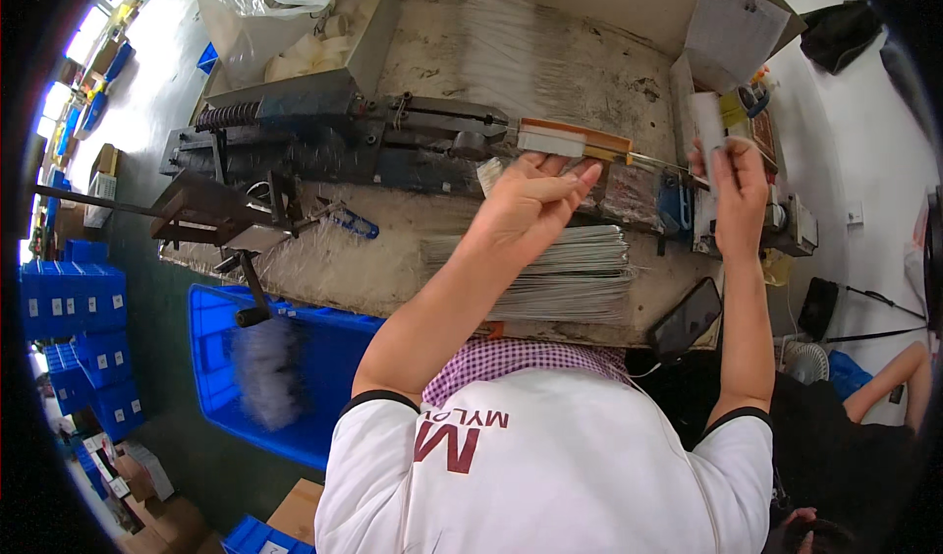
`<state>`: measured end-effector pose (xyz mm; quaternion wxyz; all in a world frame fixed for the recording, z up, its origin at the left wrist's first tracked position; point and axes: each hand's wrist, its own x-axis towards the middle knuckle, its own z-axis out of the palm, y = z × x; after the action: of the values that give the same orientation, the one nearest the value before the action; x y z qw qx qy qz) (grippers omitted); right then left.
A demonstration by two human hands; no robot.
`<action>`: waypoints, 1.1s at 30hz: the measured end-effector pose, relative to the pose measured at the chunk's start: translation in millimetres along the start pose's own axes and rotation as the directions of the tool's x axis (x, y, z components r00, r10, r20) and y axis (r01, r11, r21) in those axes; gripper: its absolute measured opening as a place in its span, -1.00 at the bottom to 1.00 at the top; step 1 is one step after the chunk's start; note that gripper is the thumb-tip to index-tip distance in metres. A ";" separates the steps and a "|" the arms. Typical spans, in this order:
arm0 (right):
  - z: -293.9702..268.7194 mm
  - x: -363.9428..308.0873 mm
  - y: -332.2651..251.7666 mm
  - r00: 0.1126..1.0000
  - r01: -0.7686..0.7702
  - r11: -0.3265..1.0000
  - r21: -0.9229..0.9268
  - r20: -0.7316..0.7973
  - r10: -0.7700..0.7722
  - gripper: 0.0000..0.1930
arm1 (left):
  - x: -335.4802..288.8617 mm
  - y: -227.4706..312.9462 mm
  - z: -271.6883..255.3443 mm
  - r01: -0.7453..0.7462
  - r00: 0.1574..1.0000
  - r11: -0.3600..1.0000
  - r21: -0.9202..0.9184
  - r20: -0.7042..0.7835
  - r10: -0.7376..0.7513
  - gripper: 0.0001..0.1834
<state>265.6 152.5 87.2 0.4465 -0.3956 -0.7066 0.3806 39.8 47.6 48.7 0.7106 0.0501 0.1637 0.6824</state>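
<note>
Dark red lettering [460,451] on white shirt [570,466]; white labels [117,301] on blue bins [83,282] too small to read.

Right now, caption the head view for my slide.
Left hand at orange channel, right hand holding white piece, thin rods nearby.

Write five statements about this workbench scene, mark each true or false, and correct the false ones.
1. The left hand is at the orange strip. True.
2. The right hand holds a dark blue piece. False: it holds a white piece, blurred here.
3. Many thin rods lie together on the bench. True.
4. The phone is to the left of the rods. False: the phone is to their right.
5. The large bin at the bench's near left is blue. True.
</note>
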 end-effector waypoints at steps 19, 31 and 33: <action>84.1 8.3 -25.8 0.881 0.466 0.841 -0.276 0.231 -0.412 -0.87 | 3.4 -13.7 -12.0 -0.051 0.997 0.995 0.088 0.069 0.045 -0.45; 82.5 17.1 -15.4 0.795 0.605 0.706 -0.369 0.322 -0.513 -0.88 | 4.1 -16.9 -10.6 -0.089 0.996 0.987 0.131 0.019 0.088 -0.47; 72.4 16.4 -12.0 0.777 0.629 0.664 -0.405 0.338 -0.530 -0.87 | 4.4 -17.3 -10.1 -0.125 0.992 0.982 0.142 0.012 0.125 -0.49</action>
<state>190.8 149.1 80.8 0.3572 -0.2113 -0.9079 0.0587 53.3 49.2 33.4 0.6612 0.1120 0.2076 0.7122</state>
